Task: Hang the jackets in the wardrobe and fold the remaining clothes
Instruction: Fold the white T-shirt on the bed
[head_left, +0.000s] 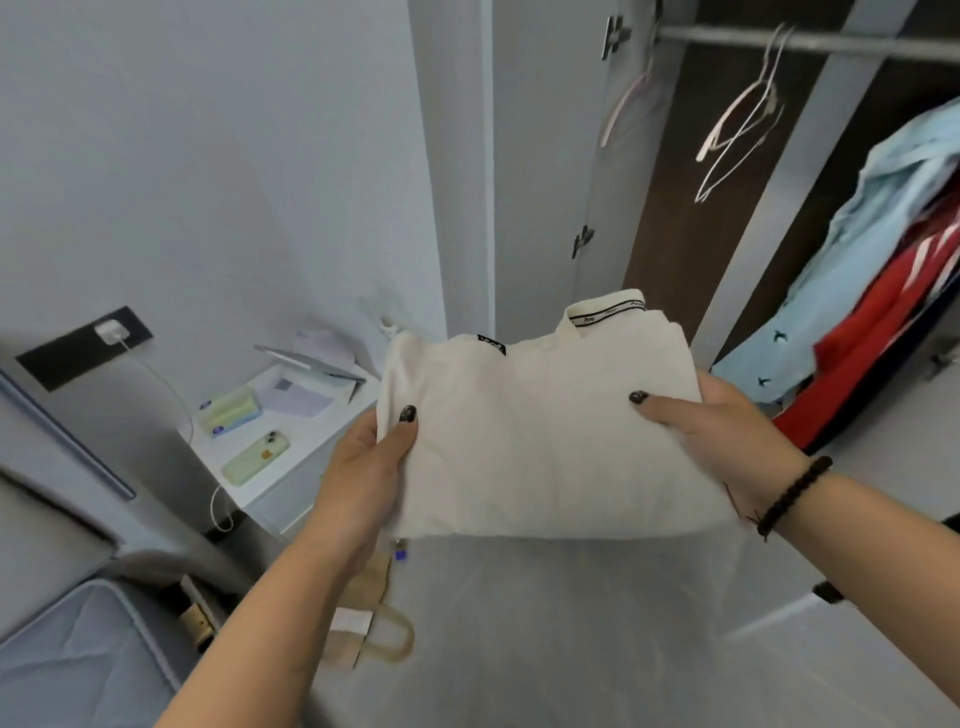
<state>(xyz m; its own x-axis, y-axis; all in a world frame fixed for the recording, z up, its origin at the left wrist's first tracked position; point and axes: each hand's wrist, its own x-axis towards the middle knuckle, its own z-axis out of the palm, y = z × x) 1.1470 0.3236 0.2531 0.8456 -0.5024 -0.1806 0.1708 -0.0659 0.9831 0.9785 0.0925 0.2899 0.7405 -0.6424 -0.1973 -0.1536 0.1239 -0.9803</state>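
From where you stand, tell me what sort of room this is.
Most likely a bedroom: an open wardrobe with hangers on a rail, a mattress corner, and a bedside table holding a phone.

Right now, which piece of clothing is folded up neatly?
The cream shirt held in both hands; the light blue and red clothes lie in a messy pile.

Shirt (540, 436): cream cloth, matt, faintly ribbed; woven tape in collar, black label at 11 o'clock corner. Rail (810, 41): metal, dull sheen. Hangers (737, 124): thin, smooth, pale, glossy coating. Hinges (615, 34): shiny metal. Wardrobe (670, 208) interior: dark wood-look, matt. Clothes (872, 291) at 3 o'clock: light blue and red cloth. Bracelet (792, 493): dark beads, slight gloss. Bag (374, 623) at 7 o'clock: brown paper, matt. Phone (257, 457): smooth green case. Floor (571, 649): glossy.
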